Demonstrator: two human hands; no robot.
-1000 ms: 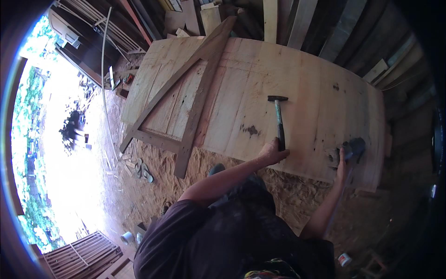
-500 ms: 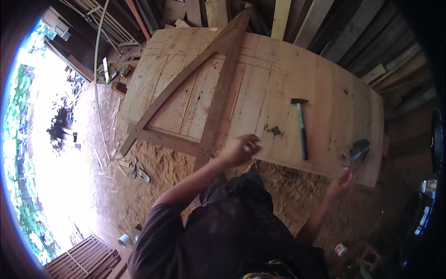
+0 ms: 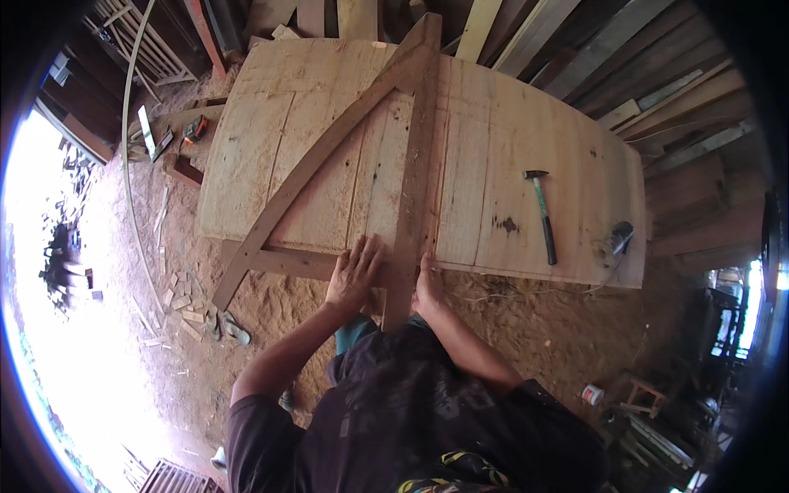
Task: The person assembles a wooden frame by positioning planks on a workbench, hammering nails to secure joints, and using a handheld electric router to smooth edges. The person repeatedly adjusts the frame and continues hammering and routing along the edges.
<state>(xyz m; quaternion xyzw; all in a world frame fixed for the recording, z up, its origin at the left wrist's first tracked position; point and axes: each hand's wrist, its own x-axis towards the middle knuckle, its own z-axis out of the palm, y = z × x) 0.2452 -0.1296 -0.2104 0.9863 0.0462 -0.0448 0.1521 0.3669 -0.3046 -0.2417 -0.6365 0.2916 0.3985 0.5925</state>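
A brown wooden frame [image 3: 417,164], roughly triangular with one curved side, lies across a broad panel of joined pale boards [image 3: 468,140]. My left hand [image 3: 355,271] rests on its near crossbar, fingers stretched out flat. Against the right edge of the long straight bar is my right hand [image 3: 426,287], its thumb side up and its other fingers mostly hidden; it appears to grip the bar there. To the right on the panel lies a hammer [image 3: 542,218] with a green and black handle. Farther right sits a dark-and-grey tool [image 3: 620,237] whose kind I cannot make out.
Planks [image 3: 592,62] lean behind the panel. Sawdust covers the ground [image 3: 509,329] before me. An orange-and-black tape measure [image 3: 196,129] lies left of the panel, sandals [image 3: 234,329] and offcuts [image 3: 189,308] nearer. A white tub [image 3: 592,394] stands at the lower right.
My right hand has come left from beside the dark-and-grey tool to the frame's straight bar. My left hand has lowered onto the crossbar. The view has shifted slightly.
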